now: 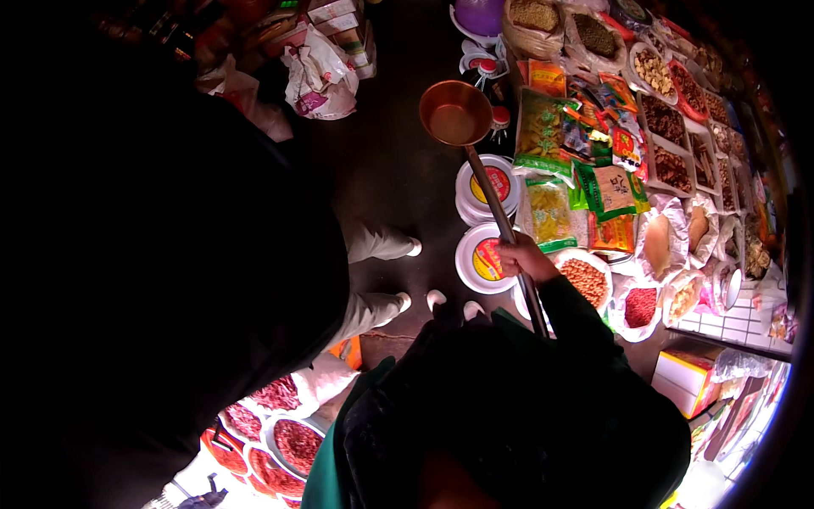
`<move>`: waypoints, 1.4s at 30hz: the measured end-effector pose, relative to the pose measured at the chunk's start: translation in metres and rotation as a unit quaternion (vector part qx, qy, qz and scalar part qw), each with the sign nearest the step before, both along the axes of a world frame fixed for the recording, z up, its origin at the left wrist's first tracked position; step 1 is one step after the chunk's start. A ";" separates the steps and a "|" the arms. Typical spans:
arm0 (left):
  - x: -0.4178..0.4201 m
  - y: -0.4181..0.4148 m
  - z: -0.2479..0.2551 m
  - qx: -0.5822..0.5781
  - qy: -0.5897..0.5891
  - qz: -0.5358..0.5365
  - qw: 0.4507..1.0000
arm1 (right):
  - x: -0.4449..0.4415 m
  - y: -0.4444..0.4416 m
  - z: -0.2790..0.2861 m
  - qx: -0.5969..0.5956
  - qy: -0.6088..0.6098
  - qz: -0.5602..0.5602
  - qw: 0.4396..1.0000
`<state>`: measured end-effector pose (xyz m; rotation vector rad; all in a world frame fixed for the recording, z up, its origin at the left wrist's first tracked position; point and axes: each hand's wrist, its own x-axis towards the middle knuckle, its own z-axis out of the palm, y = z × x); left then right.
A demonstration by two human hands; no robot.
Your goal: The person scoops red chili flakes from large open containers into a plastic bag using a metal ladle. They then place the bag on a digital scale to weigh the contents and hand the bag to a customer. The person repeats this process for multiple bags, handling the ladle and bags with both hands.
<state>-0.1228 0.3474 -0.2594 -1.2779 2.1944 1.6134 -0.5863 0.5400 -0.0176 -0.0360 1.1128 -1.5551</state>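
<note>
My right hand [526,259] grips the dark handle of a long-handled ladle [456,118]. The copper-coloured bowl of the ladle points away from me and looks empty. Beneath the handle, white lidded buckets [467,261] with red and yellow labels stand on the floor. Close to my right wrist is an open bag of peanuts [582,280]. A bag of small red pieces [640,307] stands beside it. My left hand is out of view.
Packaged foods [544,137] and trays of dried goods [668,168] crowd the right side. Another person in grey trousers [375,312] stands close on my left. Bowls of dried red chillies [296,442] sit at lower left. A crumpled plastic bag [321,76] lies by stacked boxes [337,19].
</note>
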 end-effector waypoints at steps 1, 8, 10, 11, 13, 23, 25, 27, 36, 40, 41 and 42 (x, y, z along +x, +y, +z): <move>-0.015 -0.011 0.006 -0.005 0.002 -0.002 1.000 | -0.008 -0.011 -0.005 -0.013 -0.011 0.008 1.000; -0.131 -0.078 0.005 0.007 0.055 -0.013 0.998 | -0.055 -0.079 -0.007 0.058 0.076 0.019 0.995; -0.152 -0.094 0.006 0.008 0.059 -0.009 0.998 | -0.077 -0.105 -0.014 0.058 0.040 0.035 0.997; -0.167 -0.105 0.004 0.007 0.062 -0.007 0.998 | -0.090 -0.124 -0.019 0.043 0.026 0.032 0.998; -0.198 -0.124 -0.001 0.013 0.065 0.001 0.998 | -0.116 -0.159 -0.034 0.023 -0.008 0.028 0.999; -0.349 -0.250 -0.017 -0.003 0.025 0.077 0.997 | -0.314 -0.354 -0.036 -0.020 -0.035 0.114 0.993; -0.365 -0.270 -0.012 -0.006 0.003 0.097 0.995 | -0.355 -0.382 -0.018 -0.029 -0.016 0.139 0.990; -0.374 -0.293 -0.001 -0.011 -0.010 0.126 0.992 | -0.390 -0.410 -0.005 -0.022 0.005 0.137 0.990; -0.435 -0.423 -0.001 -0.108 -0.023 0.205 0.973 | -0.512 -0.532 0.049 -0.052 0.043 0.120 0.990; -0.552 -0.591 0.028 -0.104 0.114 0.272 0.950 | -0.564 -0.598 0.066 -0.035 0.069 0.095 0.993; -0.595 -0.635 0.048 -0.058 0.157 0.283 0.944 | -0.578 -0.614 0.069 -0.030 0.060 0.085 0.994; -0.637 -0.670 0.071 -0.028 0.228 0.324 0.918 | -0.590 -0.631 0.072 -0.027 0.072 0.060 0.995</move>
